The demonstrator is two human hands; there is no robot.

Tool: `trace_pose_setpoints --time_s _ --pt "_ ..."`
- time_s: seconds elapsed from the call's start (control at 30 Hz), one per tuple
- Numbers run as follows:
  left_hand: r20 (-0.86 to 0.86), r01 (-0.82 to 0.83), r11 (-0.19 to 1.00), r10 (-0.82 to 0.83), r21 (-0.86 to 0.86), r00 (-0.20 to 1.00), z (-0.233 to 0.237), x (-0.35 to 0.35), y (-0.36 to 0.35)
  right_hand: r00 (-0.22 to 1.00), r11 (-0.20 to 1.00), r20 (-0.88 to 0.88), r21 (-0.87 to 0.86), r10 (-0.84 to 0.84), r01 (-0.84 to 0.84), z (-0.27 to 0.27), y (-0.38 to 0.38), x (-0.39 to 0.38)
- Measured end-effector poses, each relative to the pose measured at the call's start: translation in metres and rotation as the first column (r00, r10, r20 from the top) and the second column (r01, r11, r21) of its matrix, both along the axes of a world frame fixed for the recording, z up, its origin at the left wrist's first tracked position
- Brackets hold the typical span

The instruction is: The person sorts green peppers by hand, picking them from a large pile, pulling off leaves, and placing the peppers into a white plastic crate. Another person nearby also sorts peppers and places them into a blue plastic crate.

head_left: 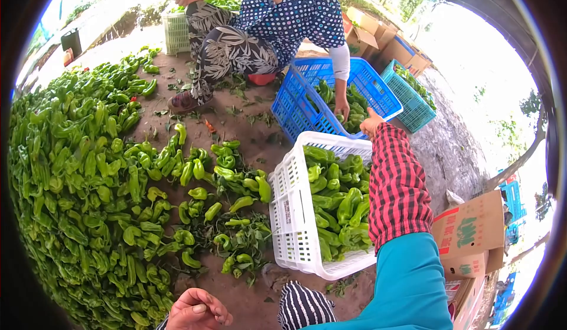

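Observation:
My right hand (371,123) is stretched far out in a red-and-black checked sleeve, a finger extended, at the near rim of a blue crate (301,102). Green peppers (356,108) lie inside that crate. Beneath my arm stands a white crate (289,212), well filled with large green peppers (336,197). Low in the view, my left hand (198,309) is held with its fingers curled in and nothing showing between them. It is close to the near edge of a big pepper heap (88,200).
Opposite me a person (271,28) in a dotted top reaches into the blue crate. A teal crate (407,96) of peppers stands behind it. Cardboard boxes (472,226) are stacked at right, with more boxes (378,37) behind. Loose peppers and leaves (236,241) litter the ground.

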State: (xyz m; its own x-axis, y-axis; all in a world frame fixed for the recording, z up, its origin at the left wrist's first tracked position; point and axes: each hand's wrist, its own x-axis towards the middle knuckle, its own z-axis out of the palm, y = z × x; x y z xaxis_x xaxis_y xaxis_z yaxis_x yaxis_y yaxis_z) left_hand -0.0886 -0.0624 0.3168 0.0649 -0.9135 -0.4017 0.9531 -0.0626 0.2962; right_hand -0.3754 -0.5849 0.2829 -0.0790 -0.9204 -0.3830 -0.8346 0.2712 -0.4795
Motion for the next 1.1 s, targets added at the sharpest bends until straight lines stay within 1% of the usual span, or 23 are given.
trace_pose_setpoints --time_s 0.2,0.27,0.3,0.4,0.5,0.63,0.8,0.87,0.9,0.97,1.0,1.07,1.1 --pt "-0.014 0.000 1.000 0.000 -0.001 1.000 0.000 0.000 -0.004 0.999 1.000 0.022 0.000 -0.029 0.029 -0.003 -0.005 -0.001" --pt "-0.016 -0.003 1.000 0.003 0.000 1.000 -0.001 0.000 -0.004 0.994 0.998 0.101 0.047 -0.043 0.039 -0.003 -0.008 -0.003" --pt "-0.014 -0.001 1.000 0.001 0.011 1.000 -0.002 0.000 -0.004 0.994 0.998 0.102 0.046 -0.043 0.039 -0.004 -0.009 -0.004" --pt "0.000 0.000 1.000 0.000 0.026 1.000 -0.005 0.002 -0.005 0.999 1.000 0.037 0.003 -0.026 0.026 -0.007 -0.014 -0.003" --pt "0.005 -0.007 0.998 0.006 0.069 1.000 -0.006 0.003 -0.007 0.999 0.998 0.015 -0.028 -0.047 0.048 -0.011 -0.018 -0.002" --pt "-0.002 -0.014 0.997 0.014 0.078 1.000 -0.008 0.005 -0.010 0.999 0.998 -0.039 -0.055 -0.015 0.013 -0.018 -0.026 -0.005" --pt "-0.010 -0.014 0.995 0.015 0.102 1.000 -0.009 0.007 -0.013 0.999 0.998 -0.029 -0.042 -0.037 0.035 -0.028 -0.035 -0.008" --pt "-0.005 -0.021 0.995 0.021 0.100 1.000 -0.009 0.008 -0.014 0.997 0.996 -0.064 0.069 0.053 -0.048 -0.030 -0.039 -0.012" --pt "-0.006 -0.019 0.995 0.020 0.102 1.000 -0.009 0.008 -0.014 0.997 0.996 -0.065 0.071 0.052 -0.047 -0.030 -0.036 -0.010" --pt "-0.011 -0.034 0.993 0.035 0.109 0.999 -0.010 0.009 -0.013 0.996 0.999 -0.083 -0.024 -0.036 0.034 -0.032 -0.028 -0.007" --pt "-0.014 -0.033 0.993 0.035 0.110 0.999 -0.011 0.008 -0.013 0.996 0.999 -0.085 -0.023 -0.036 0.034 -0.036 -0.030 -0.011" --pt "-0.007 -0.039 0.995 0.040 0.094 0.999 -0.010 0.009 -0.013 0.995 0.996 -0.098 -0.092 0.002 -0.012 -0.045 -0.035 -0.018" --pt "-0.008 -0.038 0.995 0.039 0.094 0.999 -0.010 0.009 -0.013 0.995 0.996 -0.099 -0.092 0.001 -0.011 -0.052 -0.044 -0.027"
